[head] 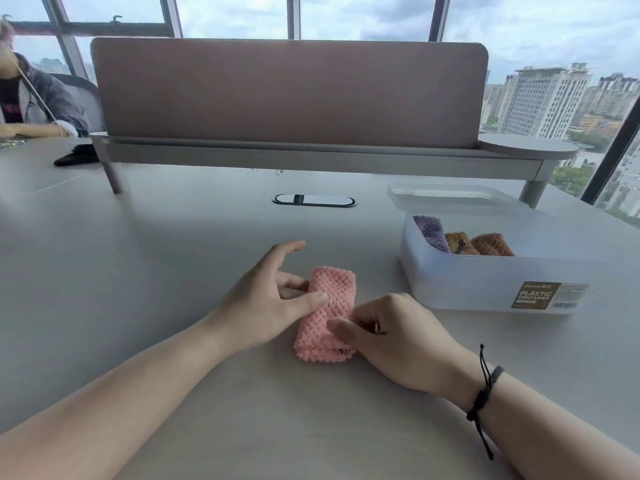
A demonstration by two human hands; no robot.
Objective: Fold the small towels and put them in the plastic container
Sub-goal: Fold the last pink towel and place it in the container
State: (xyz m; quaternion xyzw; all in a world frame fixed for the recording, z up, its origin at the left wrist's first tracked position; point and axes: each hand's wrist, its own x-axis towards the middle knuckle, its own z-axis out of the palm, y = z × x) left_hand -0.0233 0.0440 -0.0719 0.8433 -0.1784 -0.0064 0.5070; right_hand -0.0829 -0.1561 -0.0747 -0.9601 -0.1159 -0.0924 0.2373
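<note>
Right, hard to read: near end of pink towel (327,313) tucked behind right hand (398,341), fingertips curled out of sight, pinching that right edge. Left hand (266,299) spread wide, thumb pressing down on top, fingers against the towel's left side. Folded into a narrow nubby strip, lying mid-worktop (173,254), bare surface all round. Plastic container (485,278) near the right edge, lid off, holding purple (431,232), tan (459,242) and brown (491,244) towels, lower parts blurred behind frosted wall.
</note>
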